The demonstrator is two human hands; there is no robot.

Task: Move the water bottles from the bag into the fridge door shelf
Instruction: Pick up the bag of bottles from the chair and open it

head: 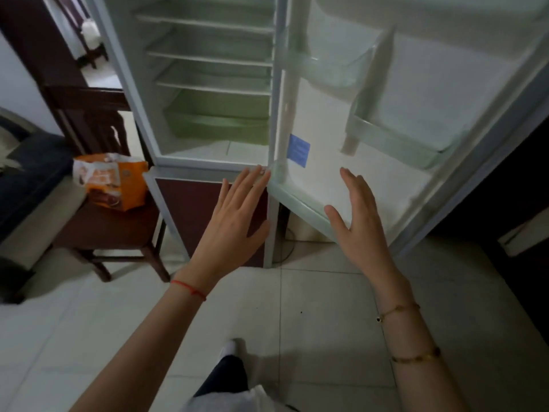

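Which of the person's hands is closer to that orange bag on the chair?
Left. The left hand hovers open in front of the fridge's lower edge, to the right of the orange bag. The right hand is farther right, by the open door's bottom shelf.

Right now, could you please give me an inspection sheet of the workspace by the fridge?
Surface: pale tiled floor; dark wooden chair left of the fridge.
Job's things: orange bag on the chair seat; no water bottles visible; fridge door open, bottom door shelf bare.
Clutter: nothing seen on the inner fridge shelves; green drawer at the bottom.
Grippers: left hand and right hand both open, holding nothing, raised before the fridge.
Cables: one cord on the floor below the door.
Surroundings: dark wooden furniture at left, blue sticker on the door liner.
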